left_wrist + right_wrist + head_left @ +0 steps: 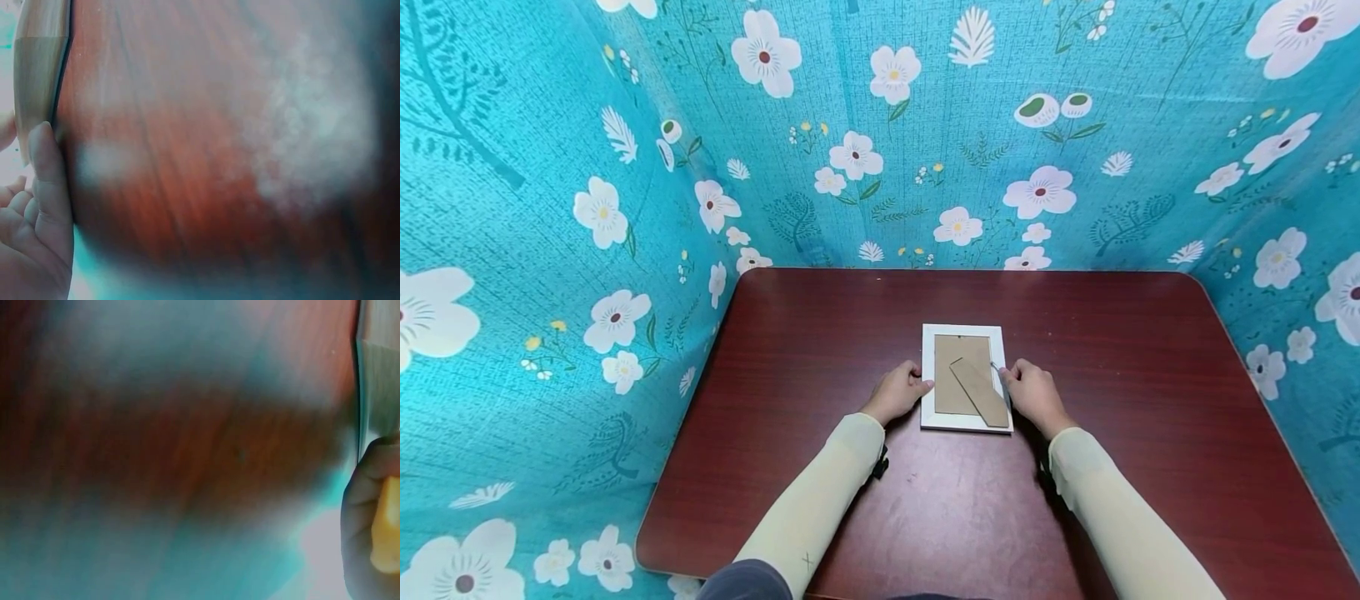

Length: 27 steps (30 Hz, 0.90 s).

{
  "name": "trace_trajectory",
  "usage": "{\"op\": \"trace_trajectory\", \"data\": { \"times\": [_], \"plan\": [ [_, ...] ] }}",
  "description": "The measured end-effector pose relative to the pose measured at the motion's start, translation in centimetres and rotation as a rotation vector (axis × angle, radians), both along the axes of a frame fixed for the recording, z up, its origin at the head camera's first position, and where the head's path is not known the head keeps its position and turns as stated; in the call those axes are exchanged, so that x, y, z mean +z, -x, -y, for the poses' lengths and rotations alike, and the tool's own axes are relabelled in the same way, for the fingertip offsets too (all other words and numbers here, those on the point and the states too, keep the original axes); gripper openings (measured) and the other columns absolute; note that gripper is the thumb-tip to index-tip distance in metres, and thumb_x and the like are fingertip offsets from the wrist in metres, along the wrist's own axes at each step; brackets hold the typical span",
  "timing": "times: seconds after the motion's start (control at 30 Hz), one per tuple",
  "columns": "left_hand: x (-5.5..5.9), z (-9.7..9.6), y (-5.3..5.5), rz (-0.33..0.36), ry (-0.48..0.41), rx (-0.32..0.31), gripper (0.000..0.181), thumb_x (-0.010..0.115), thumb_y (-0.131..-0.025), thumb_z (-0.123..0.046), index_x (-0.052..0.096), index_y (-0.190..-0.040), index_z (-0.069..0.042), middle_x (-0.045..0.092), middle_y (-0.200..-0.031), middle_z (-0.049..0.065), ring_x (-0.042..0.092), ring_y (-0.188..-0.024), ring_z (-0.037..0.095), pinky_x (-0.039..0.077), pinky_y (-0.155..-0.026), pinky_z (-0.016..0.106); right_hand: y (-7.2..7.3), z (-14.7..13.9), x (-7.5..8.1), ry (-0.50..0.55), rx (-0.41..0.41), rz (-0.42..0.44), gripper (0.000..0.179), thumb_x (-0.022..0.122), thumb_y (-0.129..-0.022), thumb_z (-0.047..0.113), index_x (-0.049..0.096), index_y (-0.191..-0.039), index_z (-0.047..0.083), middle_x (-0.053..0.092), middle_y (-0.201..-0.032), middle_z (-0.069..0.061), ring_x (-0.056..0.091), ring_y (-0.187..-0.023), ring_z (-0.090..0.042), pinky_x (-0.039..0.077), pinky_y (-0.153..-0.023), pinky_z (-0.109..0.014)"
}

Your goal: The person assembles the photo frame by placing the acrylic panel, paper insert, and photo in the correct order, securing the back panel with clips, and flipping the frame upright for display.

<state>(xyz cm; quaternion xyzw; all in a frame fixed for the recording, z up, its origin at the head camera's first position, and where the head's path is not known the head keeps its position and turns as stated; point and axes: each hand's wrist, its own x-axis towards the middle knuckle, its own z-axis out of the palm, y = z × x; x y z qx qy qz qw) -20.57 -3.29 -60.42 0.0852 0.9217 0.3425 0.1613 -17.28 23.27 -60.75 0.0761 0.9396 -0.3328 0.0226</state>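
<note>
A white-edged picture frame (928, 358) lies face down on the table, its brown backing board (950, 395) upward. The brown easel leg (979, 392) slants across the backing toward the lower right corner. My left hand (897, 393) grips the frame's left edge, thumb on top; in the left wrist view the frame's side (40, 75) rises above the thumb. At the opposite edge, my right hand (1033, 393) holds a small tool with a thin metal tip (995, 366) over the frame's border. A yellow handle (387, 531) shows inside its curled fingers.
The dark red wooden table (820, 333) has rounded corners. Blue floral cloth (850, 217) hangs behind it and along both sides. Pale sleeves (820, 492) cover both forearms. Both wrist views are mostly blurred tabletop.
</note>
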Motion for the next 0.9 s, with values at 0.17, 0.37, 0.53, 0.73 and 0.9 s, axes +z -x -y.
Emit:
{"op": "trace_trajectory", "data": {
  "times": [0.17,0.37,0.53,0.73,0.9],
  "plan": [
    [0.09,-0.01,0.02,-0.007,0.010,-0.013,0.031,0.066,-0.091,-0.043,0.059,-0.107,-0.017,0.057,-0.081,-0.008,0.054,-0.073,0.010,0.044,-0.069,0.031,0.05,0.03,-0.07,-0.012,0.007,-0.026,0.031,0.055,-0.099,0.028,0.050,-0.074,0.010,0.050,-0.061,-0.006,0.052,-0.065,-0.028,0.040,-0.059,-0.038],
    [0.05,0.08,0.08,-0.009,0.013,-0.035,0.027,0.066,-0.092,-0.043,0.057,-0.103,-0.019,0.054,-0.077,-0.008,0.051,-0.069,0.011,0.041,-0.064,0.029,0.03,0.15,-0.13,-0.028,0.011,-0.050,0.031,0.057,-0.098,0.026,0.050,-0.073,0.010,0.049,-0.060,-0.006,0.052,-0.065,-0.028,0.040,-0.059,-0.039],
    [0.36,0.17,0.03,0.003,0.001,-0.041,0.027,0.066,-0.092,-0.042,0.057,-0.102,-0.019,0.052,-0.076,-0.006,0.049,-0.066,0.011,0.039,-0.061,0.029,0.01,0.23,-0.07,-0.036,0.016,-0.068,0.031,0.058,-0.098,0.025,0.049,-0.072,0.010,0.048,-0.059,-0.005,0.051,-0.064,-0.028,0.040,-0.059,-0.039],
    [0.50,0.23,0.01,0.003,0.012,-0.042,0.026,0.066,-0.092,-0.042,0.056,-0.101,-0.020,0.052,-0.076,-0.007,0.049,-0.066,0.011,0.039,-0.061,0.028,0.01,0.32,-0.17,-0.039,0.036,-0.111,0.031,0.061,-0.096,0.023,0.047,-0.070,0.011,0.046,-0.057,-0.003,0.049,-0.059,-0.026,0.037,-0.055,-0.037],
    [0.44,0.23,0.10,-0.003,0.008,-0.047,0.026,0.066,-0.092,-0.041,0.056,-0.100,-0.019,0.051,-0.075,-0.006,0.049,-0.065,0.011,0.038,-0.060,0.028,0.09,0.35,-0.17,-0.041,0.053,-0.131,0.031,0.061,-0.095,0.021,0.047,-0.070,0.011,0.044,-0.056,-0.002,0.047,-0.057,-0.025,0.036,-0.053,-0.036]
  ]
}}
